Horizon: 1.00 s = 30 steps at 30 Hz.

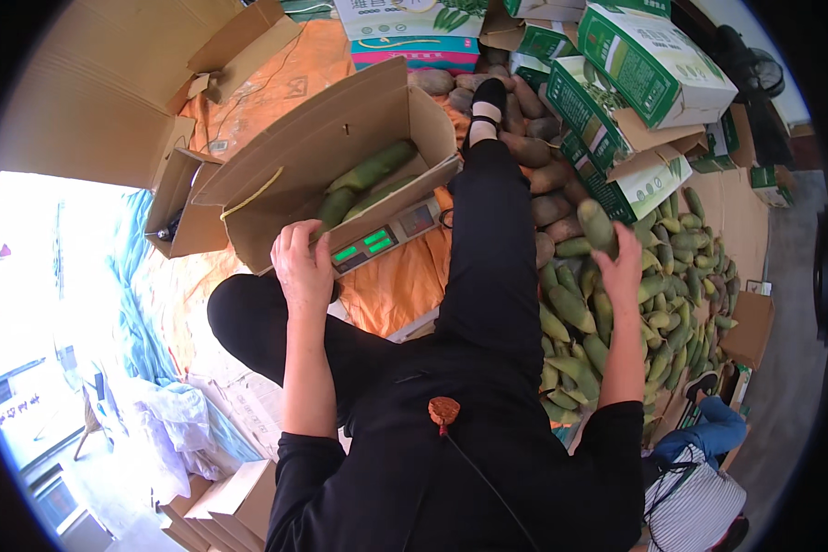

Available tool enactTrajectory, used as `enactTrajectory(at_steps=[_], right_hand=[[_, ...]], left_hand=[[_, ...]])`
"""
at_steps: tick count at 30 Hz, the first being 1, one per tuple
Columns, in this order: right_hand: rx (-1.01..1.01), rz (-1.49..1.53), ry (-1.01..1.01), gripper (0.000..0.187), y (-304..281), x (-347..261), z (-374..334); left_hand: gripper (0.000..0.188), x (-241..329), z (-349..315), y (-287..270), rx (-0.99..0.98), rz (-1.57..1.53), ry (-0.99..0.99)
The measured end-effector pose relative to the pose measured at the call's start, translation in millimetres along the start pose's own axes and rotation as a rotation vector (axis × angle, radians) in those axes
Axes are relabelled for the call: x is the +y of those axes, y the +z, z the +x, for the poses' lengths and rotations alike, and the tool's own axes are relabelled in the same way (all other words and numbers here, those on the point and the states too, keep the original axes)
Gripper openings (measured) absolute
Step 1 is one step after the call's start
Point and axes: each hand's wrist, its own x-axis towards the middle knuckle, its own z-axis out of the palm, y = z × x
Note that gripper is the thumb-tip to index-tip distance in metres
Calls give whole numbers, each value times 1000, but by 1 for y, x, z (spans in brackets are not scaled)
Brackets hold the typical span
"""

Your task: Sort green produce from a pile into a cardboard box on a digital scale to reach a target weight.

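My right hand (620,262) is closed around a green radish (595,221), lifted at the edge of a big heap of green radishes (667,276). On the other side, my left hand (302,265) grips the near edge of an open cardboard box (368,110), its thumb and fingers beside the end of a radish inside. Several green radishes (370,170) lie in this box, at its right half. The box rests on a digital scale (416,221) whose green display (362,245) faces me. My fingertips on the left are partly hidden.
Reddish-brown long roots (547,179) lie beyond my outstretched leg. Green-and-white cartons (653,69) are stacked at the far right. Another person in a striped top (695,501) sits at the lower right. Orange sheeting (391,290) covers the floor; folded cardboard (225,501) stands lower left.
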Motion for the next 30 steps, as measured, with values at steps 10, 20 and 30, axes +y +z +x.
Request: enactTrajectory(at_steps=[10,20,30], right_hand=[[66,116,-692,53,-9,-237,105],[-15,115,-908,47,121,-341,80],[100,209,-388,33,28,-133,89]], left_hand=[[23,13,-15,-25,-25,255,-83],[37,8,-26,-20,-82,259,3],[48,19,-32,-19,-159,305,31]])
